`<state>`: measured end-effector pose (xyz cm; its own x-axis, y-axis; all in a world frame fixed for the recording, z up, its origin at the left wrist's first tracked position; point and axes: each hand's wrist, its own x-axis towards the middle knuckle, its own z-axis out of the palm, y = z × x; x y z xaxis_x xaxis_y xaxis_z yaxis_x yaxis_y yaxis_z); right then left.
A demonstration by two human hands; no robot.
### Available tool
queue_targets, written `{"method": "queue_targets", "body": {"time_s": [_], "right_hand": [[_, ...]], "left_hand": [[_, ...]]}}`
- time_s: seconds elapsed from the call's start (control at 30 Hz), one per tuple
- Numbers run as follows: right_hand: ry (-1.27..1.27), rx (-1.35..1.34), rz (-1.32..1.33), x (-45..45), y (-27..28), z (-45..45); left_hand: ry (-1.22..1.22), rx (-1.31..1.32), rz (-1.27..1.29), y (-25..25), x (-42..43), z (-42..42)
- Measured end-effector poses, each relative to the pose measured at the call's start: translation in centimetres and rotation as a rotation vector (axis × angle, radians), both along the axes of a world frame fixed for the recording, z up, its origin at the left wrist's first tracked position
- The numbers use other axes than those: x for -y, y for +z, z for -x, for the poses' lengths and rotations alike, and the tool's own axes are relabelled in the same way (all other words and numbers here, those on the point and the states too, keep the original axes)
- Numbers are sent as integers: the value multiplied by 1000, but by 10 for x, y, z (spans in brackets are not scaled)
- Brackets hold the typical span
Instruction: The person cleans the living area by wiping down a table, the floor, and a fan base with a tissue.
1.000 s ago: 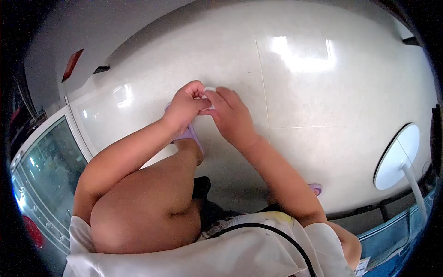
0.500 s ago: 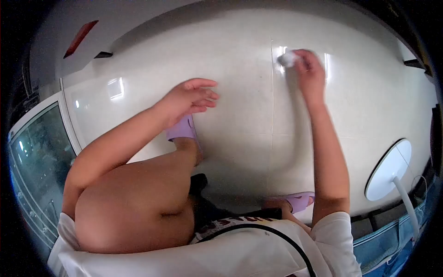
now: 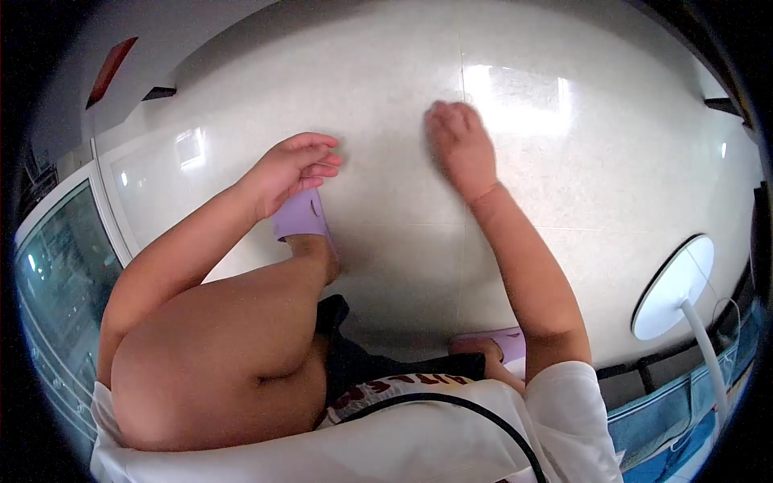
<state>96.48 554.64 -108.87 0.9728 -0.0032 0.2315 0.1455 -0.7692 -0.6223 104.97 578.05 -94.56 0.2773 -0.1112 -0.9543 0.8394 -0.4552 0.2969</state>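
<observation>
My right hand [image 3: 462,153] is palm down over the pale tiled floor [image 3: 394,189], its fingers curled together and slightly blurred. A small white crumpled wad showed in those fingers half a second ago; the hand now hides it. Whether the knuckles touch the tiles, I cannot tell. On the other side, my left hand [image 3: 294,169] hangs in the air with loosely bent, parted fingers and nothing in them. It is nearest to the purple slipper [image 3: 299,216] on my left foot.
A second purple slipper [image 3: 511,346] is on my right foot. To the right stands a white round base with a pole [image 3: 672,286], beside blue fabric [image 3: 664,423]. A glass-panelled door [image 3: 68,258] is at the left. A dark cable [image 3: 483,414] crosses my shirt.
My right hand has swept left and turned palm down, so the white wad is out of sight. My left hand and the whole scene have shifted slightly left in view.
</observation>
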Motion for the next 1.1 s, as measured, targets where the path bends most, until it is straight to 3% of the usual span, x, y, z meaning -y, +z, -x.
{"method": "queue_targets", "body": {"time_s": [0.07, 0.33, 0.53, 0.63, 0.77, 0.9, 0.93, 1.0, 1.1], "right_hand": [[119, 49, 30, -8, 28, 15], [443, -102, -83, 20, 33, 103], [733, -158, -6, 103, 45, 160], [746, -394, 35, 175, 85, 179], [169, -698, -125, 240, 161, 212], [-588, -982, -802, 273, 193, 254], [-597, -960, -803, 268, 192, 266], [-797, -771, -1120, 255, 169, 295], [-893, -725, -1525, 226, 146, 305]], "left_hand": [[-18, 0, 2, 0, 2, 1], [-132, -9, 19, -3, -2, 1], [-88, -12, 92, -7, 2, 5], [-105, -5, 55, 11, 14, 6], [-100, 0, 26, 24, 19, 8], [-170, 44, 18, 51, 28, 4], [-223, 77, 3, 70, 31, 4], [-336, 147, -44, 106, 46, 13], [-606, 174, -133, 146, 65, 24]]}}
